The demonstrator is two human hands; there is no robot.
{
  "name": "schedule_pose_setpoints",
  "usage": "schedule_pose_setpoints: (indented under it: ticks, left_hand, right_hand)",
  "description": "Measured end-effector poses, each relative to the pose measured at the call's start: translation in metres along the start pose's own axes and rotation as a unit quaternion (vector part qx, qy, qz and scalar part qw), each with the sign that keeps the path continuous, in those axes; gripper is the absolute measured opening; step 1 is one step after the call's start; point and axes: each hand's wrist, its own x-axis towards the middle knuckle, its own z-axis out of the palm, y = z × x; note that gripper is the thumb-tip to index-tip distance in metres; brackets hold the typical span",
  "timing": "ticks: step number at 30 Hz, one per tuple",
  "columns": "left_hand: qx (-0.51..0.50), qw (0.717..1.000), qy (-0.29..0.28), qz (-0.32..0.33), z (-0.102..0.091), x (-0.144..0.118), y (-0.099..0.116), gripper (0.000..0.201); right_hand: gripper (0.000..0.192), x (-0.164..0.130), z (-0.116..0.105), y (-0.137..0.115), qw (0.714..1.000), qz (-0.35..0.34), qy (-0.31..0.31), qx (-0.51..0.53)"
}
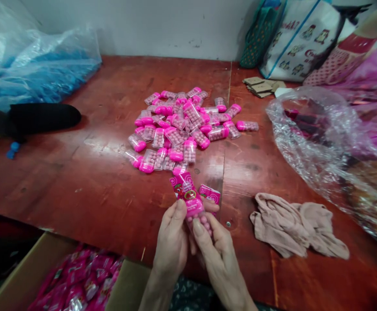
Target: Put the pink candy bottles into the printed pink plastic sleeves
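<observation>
Both hands meet low in the middle of the head view, at the front of the table. My left hand (171,238) is closed, its thumb pressed on the edge of a pink printed wrapper (183,185). My right hand (220,250) is closed round a small clear candy container (202,220) of pink balls, thumb on its front. The container's pink cap end meets the wrapper; how far it sits inside, I cannot tell. Another pink printed wrapper (211,192) shows just behind my right fingers. Beyond the hands lies a loose pile of pink-capped candy containers (175,136).
A cardboard box (128,285) of wrapped pink packs (89,276) stands at lower left. A beige cloth (285,222) lies at right, near clear plastic bags (292,151). A blue-filled bag (45,73) and a black-covered object (45,117) are at left. Bags (301,41) stand against the wall.
</observation>
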Motion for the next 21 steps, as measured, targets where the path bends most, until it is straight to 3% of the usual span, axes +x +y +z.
schedule_pose_setpoints:
  ticks: [4, 8, 14, 17, 21]
  left_hand:
    - [0.013, 0.999, 0.04, 0.021, -0.003, 0.01, 0.007, 0.029]
    - [0.042, 0.999, 0.021, -0.001, -0.006, 0.016, 0.007, 0.028]
    - [0.111, 0.983, 0.11, 0.095, -0.005, 0.009, -0.007, 0.021]
    - [0.068, 0.99, 0.095, 0.073, -0.004, 0.006, -0.006, 0.026]
    - [0.034, 0.998, 0.051, 0.001, -0.002, 0.006, -0.001, 0.025]
  right_hand:
    - [0.023, -0.002, 0.006, 0.004, 0.998, -0.046, -0.002, -0.051]
    - [0.024, -0.004, 0.003, 0.003, 0.994, -0.062, -0.008, -0.091]
    - [0.021, -0.016, -0.006, 0.004, 0.983, -0.038, 0.027, -0.18]
    - [0.024, -0.02, -0.01, 0.006, 0.976, -0.031, 0.04, -0.211]
    - [0.027, -0.009, -0.019, 0.001, 0.982, -0.014, -0.012, -0.189]
